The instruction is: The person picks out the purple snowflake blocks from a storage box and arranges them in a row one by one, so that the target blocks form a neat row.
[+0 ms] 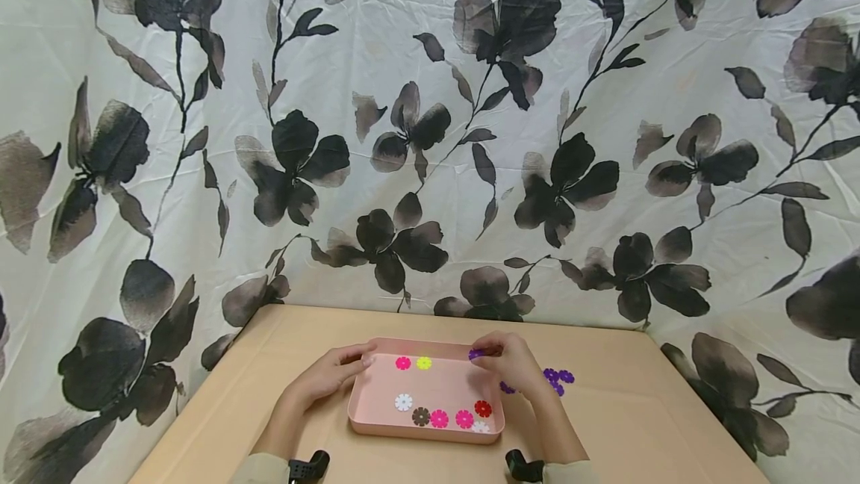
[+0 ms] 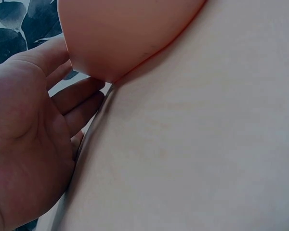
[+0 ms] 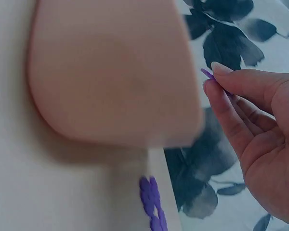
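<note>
A shallow pink tray [image 1: 356, 413] lies on the tabletop with several small flower-shaped pieces inside. My left hand [image 1: 329, 372] holds the tray's far left corner, thumb and fingers at its rim. In the left wrist view, that hand's lower fingers [image 2: 82, 96] lie against the tray wall [image 2: 130, 33]. Over the tray's far right corner, my right hand [image 1: 513, 364] pinches a purple flower-shaped piece [image 3: 208, 74] between thumb and forefinger. The tray holds a yellow piece [image 1: 424, 363], a brown piece [image 1: 420, 416], a red piece [image 1: 482, 408], plus pink and white ones.
Several loose purple flower pieces [image 1: 558, 378] lie on the table right of the tray, partly behind the right forearm. The tan table [image 1: 645, 424] ends at the back against a white cloth [image 1: 403, 36] printed with dark flowers.
</note>
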Motion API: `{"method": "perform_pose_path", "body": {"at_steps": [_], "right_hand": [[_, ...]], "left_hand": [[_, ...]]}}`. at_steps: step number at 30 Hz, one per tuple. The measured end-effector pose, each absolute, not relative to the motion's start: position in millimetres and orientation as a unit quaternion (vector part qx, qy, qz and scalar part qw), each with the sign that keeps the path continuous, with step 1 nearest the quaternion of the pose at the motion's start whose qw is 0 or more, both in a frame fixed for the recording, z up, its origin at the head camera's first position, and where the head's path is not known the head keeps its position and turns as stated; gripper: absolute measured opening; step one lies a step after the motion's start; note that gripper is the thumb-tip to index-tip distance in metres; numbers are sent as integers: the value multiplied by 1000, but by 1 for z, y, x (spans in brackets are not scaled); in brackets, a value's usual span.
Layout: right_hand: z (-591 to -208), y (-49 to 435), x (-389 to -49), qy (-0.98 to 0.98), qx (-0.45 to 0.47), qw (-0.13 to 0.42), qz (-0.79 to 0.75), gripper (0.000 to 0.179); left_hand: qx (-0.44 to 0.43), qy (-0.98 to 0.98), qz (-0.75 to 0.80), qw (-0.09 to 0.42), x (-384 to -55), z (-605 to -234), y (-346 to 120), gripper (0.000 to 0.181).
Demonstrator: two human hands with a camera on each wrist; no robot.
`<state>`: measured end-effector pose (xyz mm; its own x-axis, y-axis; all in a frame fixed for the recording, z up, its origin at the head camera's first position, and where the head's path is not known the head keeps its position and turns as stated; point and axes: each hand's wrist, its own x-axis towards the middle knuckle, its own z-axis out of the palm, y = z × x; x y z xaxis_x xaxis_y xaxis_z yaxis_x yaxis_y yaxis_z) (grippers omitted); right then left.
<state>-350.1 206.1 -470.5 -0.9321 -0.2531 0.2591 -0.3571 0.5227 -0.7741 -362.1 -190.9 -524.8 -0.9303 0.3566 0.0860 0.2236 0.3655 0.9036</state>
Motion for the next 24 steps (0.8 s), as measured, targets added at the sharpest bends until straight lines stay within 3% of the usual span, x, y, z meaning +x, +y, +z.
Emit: {"method": "perform_pose_path", "body": {"at_steps": [24], "right_hand": [[-474,280,-350,-859,58,77,503,24]], "left_hand": [[175,820,542,64,-364,-526,-190,51]]}}
